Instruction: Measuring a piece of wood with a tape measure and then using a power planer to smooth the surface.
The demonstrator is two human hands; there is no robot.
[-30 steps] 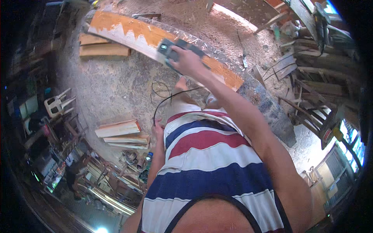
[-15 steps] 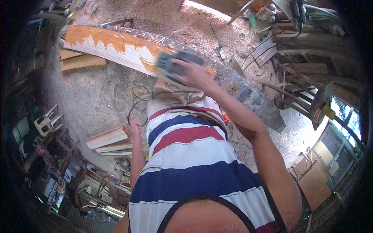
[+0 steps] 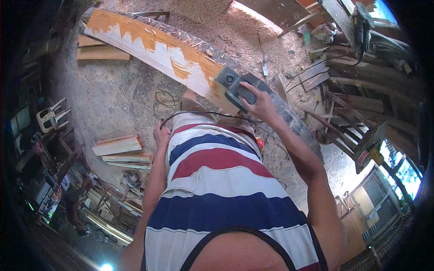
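My right hand (image 3: 262, 105) is wrapped round the handle of a dark green electric hand planer (image 3: 228, 80). The planer rests at the near right end of a long wooden board (image 3: 153, 55), partly covering it. Orange-brown surface remains in a jagged strip along the board's far side, while pale bare wood shows along the near side. Beside my left hip, my left hand (image 3: 162, 134) is closed on a black power cord (image 3: 192, 112), which runs across my front toward the right. Under the board lies a dark, worn bench plank (image 3: 296, 126).
Wood shavings (image 3: 203, 25) cover the floor beyond the bench. Cut boards (image 3: 118, 145) lie at left, with more planks (image 3: 103, 53) behind the bench's left end. A white power strip (image 3: 265, 68) lies on the floor. Stacked wooden frames (image 3: 346, 122) stand at right.
The planer has slid rightward along the board to its near right end with my right hand on it. My left hand has drawn closer to my hip, bringing the cord across my front.
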